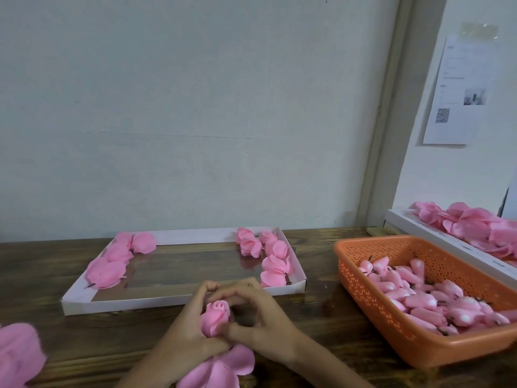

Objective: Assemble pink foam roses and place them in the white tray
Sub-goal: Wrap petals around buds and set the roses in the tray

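Both hands meet at the table's front centre around one pink foam rose bud (214, 317). My left hand (187, 329) grips the bud from the left. My right hand (260, 323) curls round it from the right, fingertips over the top and thumb pressing near its base. A pink petal piece (221, 368) fans out beneath my hands. Behind them lies the white tray (179, 299), with finished pink roses in its left end (112, 268) and its right end (272, 261); its middle is bare.
An orange perforated basket (391, 312) of pink buds stands at the right. A white box (436, 236) heaped with loose pink petals sits behind it. More pink petals (16, 357) lie at the front left edge. A wall rises right behind the tray.
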### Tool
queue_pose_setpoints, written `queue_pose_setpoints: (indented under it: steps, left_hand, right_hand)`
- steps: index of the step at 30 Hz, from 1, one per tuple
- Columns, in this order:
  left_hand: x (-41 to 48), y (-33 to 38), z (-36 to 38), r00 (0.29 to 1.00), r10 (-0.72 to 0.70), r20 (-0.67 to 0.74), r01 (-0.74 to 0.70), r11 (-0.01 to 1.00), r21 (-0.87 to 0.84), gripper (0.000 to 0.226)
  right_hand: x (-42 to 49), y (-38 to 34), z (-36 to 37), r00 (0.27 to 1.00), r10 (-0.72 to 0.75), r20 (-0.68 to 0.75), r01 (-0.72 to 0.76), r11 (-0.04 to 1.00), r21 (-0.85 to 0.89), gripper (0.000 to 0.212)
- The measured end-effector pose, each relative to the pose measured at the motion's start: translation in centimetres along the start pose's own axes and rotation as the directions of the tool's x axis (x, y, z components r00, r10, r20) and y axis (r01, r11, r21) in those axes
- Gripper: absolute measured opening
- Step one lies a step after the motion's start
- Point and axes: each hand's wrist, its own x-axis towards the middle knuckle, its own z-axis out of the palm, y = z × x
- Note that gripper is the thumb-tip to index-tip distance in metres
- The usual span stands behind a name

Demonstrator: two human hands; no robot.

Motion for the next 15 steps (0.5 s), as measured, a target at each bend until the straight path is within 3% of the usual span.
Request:
queue_pose_setpoints:
  steps: [3,7,11,15]
  left_hand:
    - [0.2,-0.2,0.5,0.993,-0.022,-0.119,0.020,1.000,-0.020,0.056]
    - [0.4,0.0,0.8,0.976,-0.073,-0.207,0.033,0.981,-0.190,0.019]
    - [0.6,0.2,0.9,0.946,-0.103,-0.309,0.019,0.964,-0.266,0.044]
    - [0.3,0.4,1.9,0.909,-0.189,-0.371,-0.018,0.872,-0.489,0.022]
  right_hand:
    - [-0.1,-0.4,-0.3,0.999,-0.044,-0.013,0.044,0.999,-0.017,0.045]
    - [0.0,-0.5,0.1,0.972,-0.088,-0.219,0.074,0.995,-0.070,0.039]
    - [-0.2,-0.8,0.9,0.940,0.026,-0.340,0.003,0.996,0.085,0.018]
    - [-0.8,-1.5,2.6,0.961,0.001,-0.277,0.021,0.997,0.076,0.023]
